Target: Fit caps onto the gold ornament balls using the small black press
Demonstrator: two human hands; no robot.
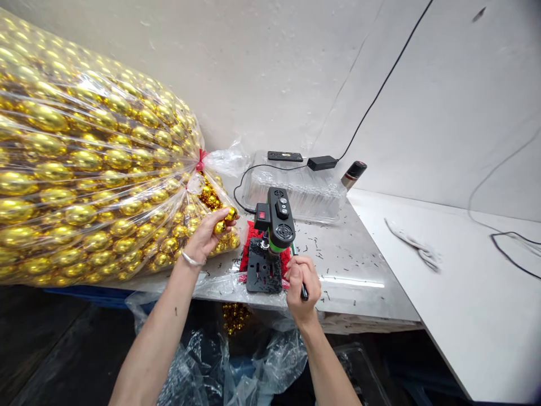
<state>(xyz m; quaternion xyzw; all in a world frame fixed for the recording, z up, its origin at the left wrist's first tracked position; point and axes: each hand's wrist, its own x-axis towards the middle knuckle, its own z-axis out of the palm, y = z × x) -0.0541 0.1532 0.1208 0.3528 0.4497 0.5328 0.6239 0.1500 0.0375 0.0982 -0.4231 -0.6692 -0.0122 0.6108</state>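
My left hand (207, 234) holds shiny gold balls (220, 227) in its fingertips, in front of an open clear bag of them. My right hand (303, 287) is wrapped round the black-tipped lever (305, 292) of a small bench machine. That machine has a black and green head (281, 220) with round vents, a red switch (262, 215) on its side and a slotted black base plate (255, 279). Under the plate lies bright red material (250, 237) strewn with dark shavings. The tool's working tip is hidden below the head.
A huge clear bag (97, 169) of gold balls fills the left, tied with red. Behind the machine are a clear plastic tray (296, 192), a power adapter (322, 163), a remote control (284, 156) and a dark-capped can (354, 173). A white glove (412, 243) lies at right. More balls (235, 317) sit below the table edge.
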